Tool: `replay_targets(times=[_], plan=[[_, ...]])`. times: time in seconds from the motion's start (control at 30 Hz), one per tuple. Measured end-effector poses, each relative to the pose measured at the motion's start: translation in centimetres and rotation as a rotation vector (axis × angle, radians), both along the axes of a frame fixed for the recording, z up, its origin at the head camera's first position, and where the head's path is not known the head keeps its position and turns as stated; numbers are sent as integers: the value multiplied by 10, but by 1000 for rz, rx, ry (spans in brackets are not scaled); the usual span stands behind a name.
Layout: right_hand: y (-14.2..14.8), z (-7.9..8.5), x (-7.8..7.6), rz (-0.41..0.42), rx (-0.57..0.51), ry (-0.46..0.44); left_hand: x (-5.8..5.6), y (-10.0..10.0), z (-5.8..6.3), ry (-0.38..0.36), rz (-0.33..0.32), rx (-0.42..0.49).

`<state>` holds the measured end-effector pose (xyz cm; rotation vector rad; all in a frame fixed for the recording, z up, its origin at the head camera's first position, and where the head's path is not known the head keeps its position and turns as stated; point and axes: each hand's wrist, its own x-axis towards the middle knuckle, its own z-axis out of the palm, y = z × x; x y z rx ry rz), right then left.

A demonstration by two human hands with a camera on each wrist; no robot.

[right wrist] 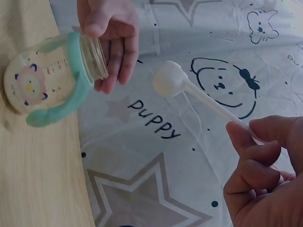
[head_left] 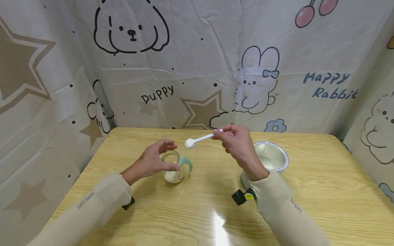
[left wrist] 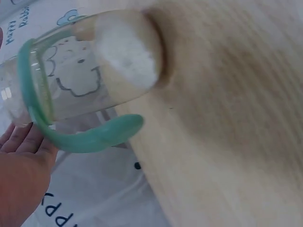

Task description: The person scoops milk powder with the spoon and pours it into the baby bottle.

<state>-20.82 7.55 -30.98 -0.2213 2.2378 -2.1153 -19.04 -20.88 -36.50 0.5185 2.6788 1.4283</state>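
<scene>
In the head view, my left hand [head_left: 154, 157] is curved loosely about the neck of a clear baby bottle [head_left: 173, 176], thumb in front and fingers behind the rim. The bottle stands uncapped on the table, with a mint-green handle [right wrist: 71, 101] and white powder [left wrist: 125, 52] at its bottom. My right hand [head_left: 235, 141] pinches the end of a white scoop [head_left: 203, 137] between thumb and fingers. The scoop's bowl [right wrist: 170, 79] is heaped with white powder and is held up to the right of the bottle mouth, apart from it.
An open metal tin [head_left: 271, 157] stands on the wooden table [head_left: 323, 177], partly hidden behind my right hand and wrist. A printed cloth [head_left: 197, 68] hangs behind the table and along its sides. Small black devices [head_left: 243, 197] are strapped to my wrists.
</scene>
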Motion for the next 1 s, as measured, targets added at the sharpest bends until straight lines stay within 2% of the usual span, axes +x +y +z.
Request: replay_targets(times=[0.23, 0.57, 0.8, 1.0], plan=[[-15, -8, 0, 19, -31, -27, 2, -5, -14, -25, 36, 26], [-35, -19, -1, 3, 45, -28, 2, -6, -24, 71, 75, 23], [-49, -27, 2, 19, 105, 43, 2, -4, -24, 63, 74, 36], [-54, -37, 5, 103, 175, 121, 4, -6, -26, 47, 79, 33]])
